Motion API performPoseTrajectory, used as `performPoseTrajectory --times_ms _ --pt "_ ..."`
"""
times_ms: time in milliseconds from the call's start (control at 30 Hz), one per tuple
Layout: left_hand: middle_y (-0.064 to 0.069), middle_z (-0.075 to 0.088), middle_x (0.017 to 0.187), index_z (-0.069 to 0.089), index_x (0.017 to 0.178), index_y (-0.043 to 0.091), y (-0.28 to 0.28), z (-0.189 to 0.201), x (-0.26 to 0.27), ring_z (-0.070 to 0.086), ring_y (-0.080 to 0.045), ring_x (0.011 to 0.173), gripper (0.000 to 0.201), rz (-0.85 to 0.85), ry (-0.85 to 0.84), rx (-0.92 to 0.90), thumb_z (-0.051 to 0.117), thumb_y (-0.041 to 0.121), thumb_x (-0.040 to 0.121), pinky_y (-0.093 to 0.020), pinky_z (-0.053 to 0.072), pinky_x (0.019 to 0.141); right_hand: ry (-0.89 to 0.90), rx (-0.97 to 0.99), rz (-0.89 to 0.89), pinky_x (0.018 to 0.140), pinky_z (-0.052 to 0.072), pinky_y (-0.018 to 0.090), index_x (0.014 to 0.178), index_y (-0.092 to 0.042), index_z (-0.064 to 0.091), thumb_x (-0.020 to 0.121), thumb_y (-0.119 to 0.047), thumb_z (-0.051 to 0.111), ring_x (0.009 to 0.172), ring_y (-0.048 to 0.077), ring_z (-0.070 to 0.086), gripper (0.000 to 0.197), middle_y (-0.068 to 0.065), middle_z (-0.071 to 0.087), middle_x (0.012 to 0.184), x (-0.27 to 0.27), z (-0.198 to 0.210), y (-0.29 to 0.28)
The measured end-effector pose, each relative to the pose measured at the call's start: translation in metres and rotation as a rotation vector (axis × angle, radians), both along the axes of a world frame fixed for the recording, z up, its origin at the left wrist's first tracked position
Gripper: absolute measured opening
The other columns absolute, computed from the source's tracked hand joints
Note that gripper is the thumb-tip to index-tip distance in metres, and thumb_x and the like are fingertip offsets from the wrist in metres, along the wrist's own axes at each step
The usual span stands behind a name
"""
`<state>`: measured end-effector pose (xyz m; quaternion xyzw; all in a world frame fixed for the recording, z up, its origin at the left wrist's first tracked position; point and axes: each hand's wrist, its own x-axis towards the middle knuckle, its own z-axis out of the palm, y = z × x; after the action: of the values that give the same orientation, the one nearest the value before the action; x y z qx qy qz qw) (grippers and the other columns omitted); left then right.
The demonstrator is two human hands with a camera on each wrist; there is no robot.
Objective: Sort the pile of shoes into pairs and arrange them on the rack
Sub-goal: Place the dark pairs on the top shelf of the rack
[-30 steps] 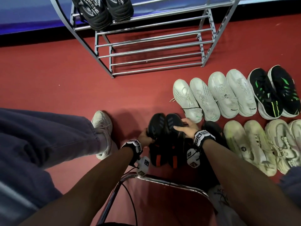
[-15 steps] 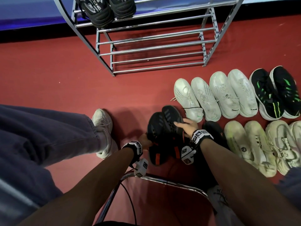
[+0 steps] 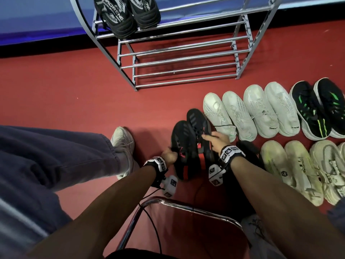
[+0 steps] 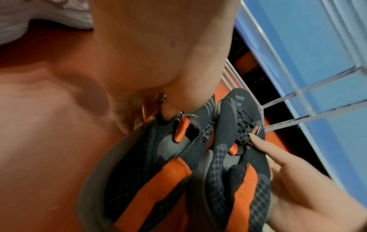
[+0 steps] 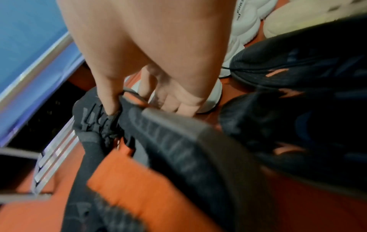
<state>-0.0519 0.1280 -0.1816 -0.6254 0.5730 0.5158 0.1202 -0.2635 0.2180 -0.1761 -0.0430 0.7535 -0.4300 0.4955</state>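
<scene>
Two black shoes with orange heels are side by side over the red floor. In the head view my left hand (image 3: pixel 170 155) grips the left black shoe (image 3: pixel 183 144) at its collar. My right hand (image 3: pixel 211 137) grips the right black shoe (image 3: pixel 197 121), thumb on the laces. The left wrist view shows my left hand (image 4: pixel 164 108) pinching the left shoe's (image 4: pixel 151 157) collar. In the right wrist view my right hand (image 5: pixel 127 100) curls round the right shoe (image 5: pixel 170 138). The metal rack (image 3: pixel 183 57) stands ahead, with a black pair (image 3: pixel 127 14) on an upper shelf.
Pairs lie in rows on the floor at right: white shoes (image 3: pixel 250 113), a black-and-green pair (image 3: pixel 319 111), cream shoes (image 3: pixel 298 169). Another black shoe (image 3: pixel 250 152) lies under my right wrist. My own foot (image 3: pixel 123 143) is at left; a chrome chair frame (image 3: pixel 186 204) is near me.
Both black shoes have risen and moved forward toward the rack. The right shoe now leads the left one. My hands keep hold of them.
</scene>
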Motion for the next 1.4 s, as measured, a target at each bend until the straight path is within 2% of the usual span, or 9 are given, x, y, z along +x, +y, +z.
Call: performPoseTrajectory --times_ms 100,233,333,600,700,833,933,1033,1400 --pt "-0.010 0.069 0.090 0.069 0.107 0.007 -0.015 0.035 -0.020 0.064 -0.027 0.068 0.016 0.080 0.083 -0.036 0.058 0.012 0.096 -0.019 0.048 0.044 -0.078 -0.150 -0.151 0.102 0.051 0.038 0.110 -0.021 0.075 0.066 -0.043 0.089 0.107 0.017 0.069 0.052 -0.002 0.075 0.109 -0.007 0.028 -0.017" --pt "-0.010 0.075 0.104 0.067 0.111 0.008 -0.047 0.065 -0.041 0.072 -0.027 0.090 0.033 0.181 0.192 -0.130 0.069 0.027 0.083 -0.037 0.061 0.077 -0.120 -0.329 -0.058 0.109 0.046 0.039 0.115 -0.030 0.072 0.082 -0.051 0.073 0.115 0.012 0.065 0.040 -0.007 0.073 0.115 -0.019 0.083 -0.045" --pt "-0.009 0.073 0.094 0.071 0.105 0.001 -0.073 0.108 -0.051 0.068 -0.023 0.080 0.021 0.179 0.234 -0.202 0.067 0.015 0.090 -0.025 0.054 0.057 -0.156 -0.393 -0.066 0.109 0.045 0.037 0.132 -0.021 0.062 0.079 -0.047 0.079 0.117 0.012 0.064 0.061 -0.002 0.070 0.123 -0.029 0.124 -0.066" --pt "-0.016 0.076 0.090 0.074 0.098 0.001 -0.133 0.236 -0.066 0.069 -0.025 0.071 0.032 0.212 0.453 -0.310 0.065 0.032 0.096 -0.036 0.058 0.067 0.036 -0.609 0.000 0.091 0.056 0.043 0.097 -0.007 0.066 0.071 0.014 0.076 0.083 0.017 0.072 0.035 0.007 0.075 0.094 -0.016 0.252 -0.110" --pt "-0.014 0.073 0.078 0.070 0.082 0.006 -0.151 0.296 -0.070 0.065 -0.022 0.059 0.026 0.199 0.564 -0.351 0.061 0.025 0.099 -0.031 0.055 0.059 -0.042 -0.738 -0.044 0.092 0.055 0.045 0.116 -0.005 0.064 0.079 0.007 0.071 0.095 0.029 0.069 0.040 0.018 0.071 0.111 -0.014 0.300 -0.121" --pt "-0.004 0.067 0.062 0.064 0.074 0.012 -0.170 0.363 -0.075 0.061 -0.011 0.044 0.033 0.152 0.630 -0.433 0.053 0.019 0.104 -0.023 0.051 0.048 -0.082 -0.804 0.116 0.086 0.058 0.047 0.128 -0.031 0.055 0.088 -0.003 0.066 0.104 0.033 0.070 0.050 0.013 0.070 0.120 -0.016 0.364 -0.137" --pt "-0.007 0.062 0.060 0.064 0.076 0.008 -0.181 0.395 -0.081 0.059 -0.013 0.043 0.030 0.168 0.694 -0.407 0.054 0.017 0.104 -0.025 0.052 0.045 0.026 -0.694 0.057 0.079 0.061 0.041 0.131 -0.016 0.045 0.084 -0.014 0.072 0.090 0.028 0.072 0.054 0.017 0.069 0.112 -0.025 0.401 -0.152" --pt "-0.007 0.065 0.058 0.064 0.081 0.003 -0.187 0.419 -0.093 0.061 -0.016 0.045 0.024 0.199 0.789 -0.359 0.059 0.016 0.101 -0.027 0.055 0.046 0.089 -0.648 -0.036 0.082 0.059 0.053 0.126 -0.009 0.046 0.066 -0.027 0.081 0.090 0.031 0.073 0.071 0.022 0.067 0.112 -0.041 0.424 -0.164" --pt "-0.014 0.074 0.095 0.066 0.112 0.004 -0.202 0.412 -0.154 0.071 -0.024 0.074 0.032 0.422 0.962 -0.206 0.051 0.031 0.106 -0.034 0.061 0.066 -0.040 -0.726 -0.117 0.079 0.060 0.043 0.131 -0.007 0.054 0.095 -0.013 0.058 0.091 0.031 0.071 0.036 0.018 0.070 0.114 -0.095 0.409 -0.171"
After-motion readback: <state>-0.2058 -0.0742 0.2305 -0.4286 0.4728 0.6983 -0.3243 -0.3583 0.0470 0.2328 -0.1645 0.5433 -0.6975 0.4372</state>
